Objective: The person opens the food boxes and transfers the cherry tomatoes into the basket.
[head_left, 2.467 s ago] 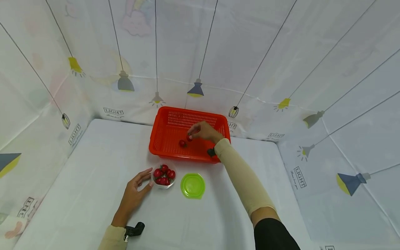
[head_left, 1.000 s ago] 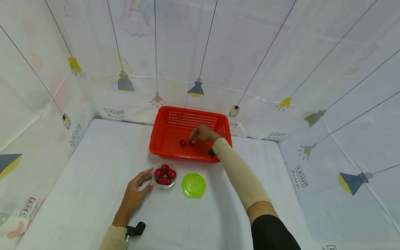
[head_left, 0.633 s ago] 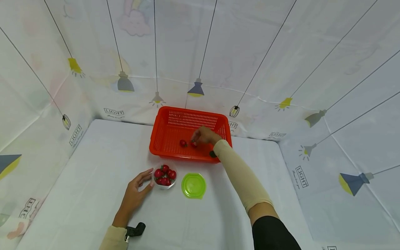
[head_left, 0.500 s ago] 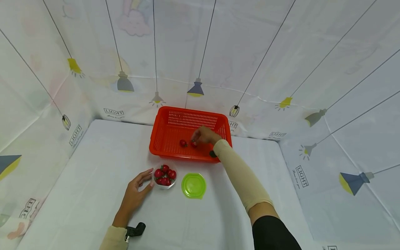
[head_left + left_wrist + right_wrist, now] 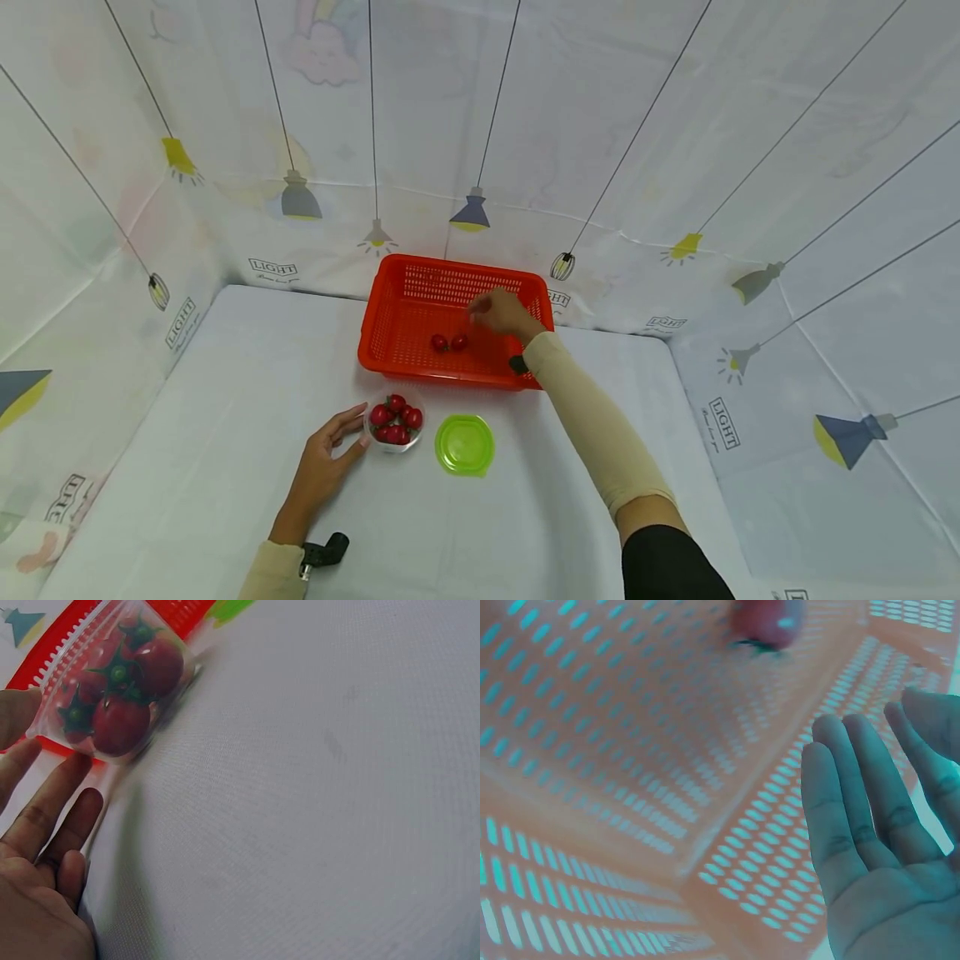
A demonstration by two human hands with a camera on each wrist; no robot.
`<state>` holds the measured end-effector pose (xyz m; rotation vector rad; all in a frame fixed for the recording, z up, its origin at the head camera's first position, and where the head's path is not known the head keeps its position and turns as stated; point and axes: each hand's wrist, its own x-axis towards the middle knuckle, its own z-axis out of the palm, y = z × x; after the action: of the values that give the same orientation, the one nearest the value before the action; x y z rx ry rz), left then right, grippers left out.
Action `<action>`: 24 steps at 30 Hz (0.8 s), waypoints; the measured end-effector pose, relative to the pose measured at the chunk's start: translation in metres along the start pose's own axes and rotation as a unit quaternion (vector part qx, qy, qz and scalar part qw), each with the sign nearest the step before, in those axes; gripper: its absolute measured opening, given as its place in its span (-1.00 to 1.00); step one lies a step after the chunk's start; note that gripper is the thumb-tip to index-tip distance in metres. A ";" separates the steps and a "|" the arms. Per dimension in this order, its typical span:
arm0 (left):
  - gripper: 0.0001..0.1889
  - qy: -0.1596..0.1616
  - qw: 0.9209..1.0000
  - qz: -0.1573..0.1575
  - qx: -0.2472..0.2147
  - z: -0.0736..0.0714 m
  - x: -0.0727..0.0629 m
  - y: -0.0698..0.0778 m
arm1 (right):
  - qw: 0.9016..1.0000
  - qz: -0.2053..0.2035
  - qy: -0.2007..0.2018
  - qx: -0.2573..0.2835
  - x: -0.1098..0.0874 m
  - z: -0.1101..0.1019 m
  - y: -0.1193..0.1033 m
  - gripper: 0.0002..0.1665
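And here you are with the red basket ahead of you, your right hand over its right half: fingers nearly straight, palm bare, nothing held. Two tomatoes lie side by side on the basket's floor, below and left of those fingers, in easy reach. Now look just in front of the basket's left end: there's the clear cup, upright, red tomatoes clustered inside. Your left hand is at its left side, thumb and forefinger spread wide against the wall, probably so it won't slide; how firmly they press, the dim left wrist view can't really tell you. And the green lid? Flat in front of the basket's middle, beside the cup, seemingly parked there so the mouth stands open to your right hand.
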<state>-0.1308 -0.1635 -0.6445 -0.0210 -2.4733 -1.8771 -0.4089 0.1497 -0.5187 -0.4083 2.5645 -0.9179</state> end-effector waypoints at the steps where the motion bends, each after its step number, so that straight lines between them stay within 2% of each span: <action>1: -0.44 0.000 1.000 0.000 0.002 0.000 0.000 0.000 | 1.000 -0.008 0.008 0.006 -0.002 -0.002 -0.002 -0.64; 8: -0.44 0.002 1.000 -0.004 0.006 0.001 0.000 -0.001 | 0.995 -0.075 0.058 0.043 -0.023 -0.011 -0.023 -0.70; 13: -0.45 0.000 1.000 -0.004 0.002 0.002 0.000 -0.001 | 0.992 -0.081 0.075 0.054 -0.038 -0.006 -0.029 -0.75; 17: -0.45 0.000 1.000 -0.003 0.004 0.003 -0.001 0.000 | 0.991 -0.095 0.070 0.068 -0.055 -0.001 -0.037 -0.81; 24: -0.45 0.001 1.000 -0.007 0.004 0.002 -0.001 0.001 | 0.988 -0.125 0.051 0.081 -0.081 0.012 -0.052 -0.80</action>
<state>-0.1299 -0.1615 -0.6442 -0.0016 -2.4845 -1.8719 -0.3252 0.1361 -0.4723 -0.6615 2.5426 -1.2546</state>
